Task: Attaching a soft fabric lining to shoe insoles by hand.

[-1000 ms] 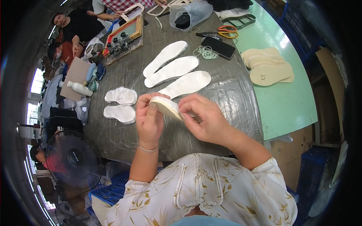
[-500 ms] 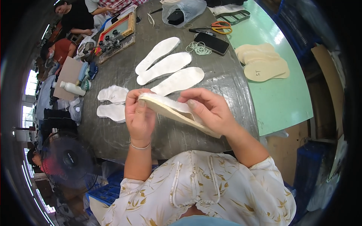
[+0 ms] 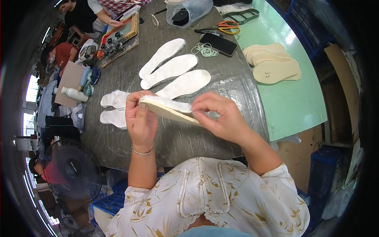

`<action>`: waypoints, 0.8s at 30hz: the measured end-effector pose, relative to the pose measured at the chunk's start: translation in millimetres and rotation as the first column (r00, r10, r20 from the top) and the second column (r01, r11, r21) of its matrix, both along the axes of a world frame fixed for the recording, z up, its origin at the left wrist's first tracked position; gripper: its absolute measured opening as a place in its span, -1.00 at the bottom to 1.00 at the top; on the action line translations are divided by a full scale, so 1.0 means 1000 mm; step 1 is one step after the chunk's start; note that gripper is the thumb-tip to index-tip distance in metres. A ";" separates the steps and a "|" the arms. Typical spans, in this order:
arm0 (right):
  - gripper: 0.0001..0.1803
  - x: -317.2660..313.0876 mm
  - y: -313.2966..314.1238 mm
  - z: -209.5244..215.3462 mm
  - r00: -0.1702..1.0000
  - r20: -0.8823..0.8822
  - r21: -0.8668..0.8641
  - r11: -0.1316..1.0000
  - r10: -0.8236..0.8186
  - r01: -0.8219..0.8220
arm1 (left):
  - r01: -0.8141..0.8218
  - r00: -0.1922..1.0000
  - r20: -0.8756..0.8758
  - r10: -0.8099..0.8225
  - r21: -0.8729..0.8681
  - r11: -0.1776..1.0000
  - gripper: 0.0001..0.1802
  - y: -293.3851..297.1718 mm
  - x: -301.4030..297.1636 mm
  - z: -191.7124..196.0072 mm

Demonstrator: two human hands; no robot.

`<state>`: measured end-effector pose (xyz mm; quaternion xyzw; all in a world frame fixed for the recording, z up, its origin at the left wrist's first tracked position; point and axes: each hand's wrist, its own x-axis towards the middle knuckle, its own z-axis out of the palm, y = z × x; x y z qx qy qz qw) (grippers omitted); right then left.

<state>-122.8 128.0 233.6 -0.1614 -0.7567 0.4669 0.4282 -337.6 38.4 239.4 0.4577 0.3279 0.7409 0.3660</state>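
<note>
Between my hands, above the table, is a cream insole board (image 3: 167, 112) with a white fluffy insole (image 3: 167, 103) lying along its top. My left hand (image 3: 141, 114) pinches both layers together at one end, thumb on the board's underside. My right hand (image 3: 221, 116) has its fingers closed at the other end, by the tip of the fluffy layer; the board's far end is hidden behind that hand. Just beyond lie three white fleece insoles (image 3: 169, 71) on the dark table. Shorter fleece pieces (image 3: 113, 117) rest left of my left hand.
Stacked cream insole boards (image 3: 276, 71) sit on the green mat (image 3: 294, 106) at right. Farther back are a phone (image 3: 218, 44), rubber bands (image 3: 204, 50), orange-handled scissors (image 3: 229, 27) and a plastic bag (image 3: 189, 14). A fan (image 3: 72, 168) stands at lower left; other people are at upper left.
The insole and board have shifted slightly left and tilt less. My right hand has moved up along them, and the fluffy layer now lies closer to the board.
</note>
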 end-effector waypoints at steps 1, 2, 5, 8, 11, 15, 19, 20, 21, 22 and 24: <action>-0.90 -0.002 0.000 0.000 1.000 0.023 -0.009 1.000 0.002 -0.002 | -0.002 1.000 0.003 0.002 -0.005 1.000 -0.82 0.001 -0.002 -0.001; -0.90 -0.001 -0.002 0.001 1.000 0.010 0.003 1.000 0.001 -0.001 | -0.010 1.000 0.004 0.010 -0.004 1.000 -0.81 0.000 -0.001 -0.001; -0.91 -0.001 -0.009 0.003 1.000 -0.019 0.060 0.998 0.009 -0.008 | -0.027 1.000 -0.011 0.027 0.010 1.000 -0.81 -0.001 -0.002 -0.003; -0.92 -0.001 -0.012 0.004 1.000 0.011 0.132 0.991 0.019 -0.020 | -0.104 0.994 0.029 0.105 -0.033 0.994 -0.80 0.000 0.000 -0.007; -0.92 -0.001 -0.010 0.004 1.000 0.017 0.148 0.989 0.027 -0.029 | -0.112 0.992 0.059 0.113 -0.031 0.993 -0.79 0.003 0.004 -0.007; -0.87 0.000 -0.007 0.000 0.991 0.040 0.068 0.990 0.125 -0.127 | -0.168 0.985 0.028 0.169 -0.024 0.985 -0.79 0.008 0.010 -0.008; -0.85 0.003 -0.003 -0.004 0.984 -0.036 -0.123 0.977 0.173 -0.176 | -0.182 0.983 0.030 0.182 -0.022 0.983 -0.79 0.013 0.012 -0.008; -0.84 0.003 -0.001 -0.005 0.982 -0.045 -0.135 0.973 0.183 -0.187 | -0.180 0.983 0.025 0.181 -0.021 0.983 -0.79 0.014 0.012 -0.008; -0.84 0.004 0.001 -0.007 0.980 -0.053 -0.145 0.969 0.192 -0.198 | -0.178 0.984 0.020 0.179 -0.019 0.984 -0.78 0.015 0.011 -0.008; -0.81 0.005 0.000 -0.003 0.981 -0.028 -0.340 0.921 0.195 -0.192 | -0.178 0.984 0.026 0.178 -0.018 0.984 -0.78 0.017 0.010 -0.008; -0.70 -0.004 0.004 -0.014 0.971 -0.167 -0.510 0.828 0.170 -0.233 | -0.148 0.989 -0.022 0.147 -0.035 0.988 -0.78 0.023 0.008 -0.006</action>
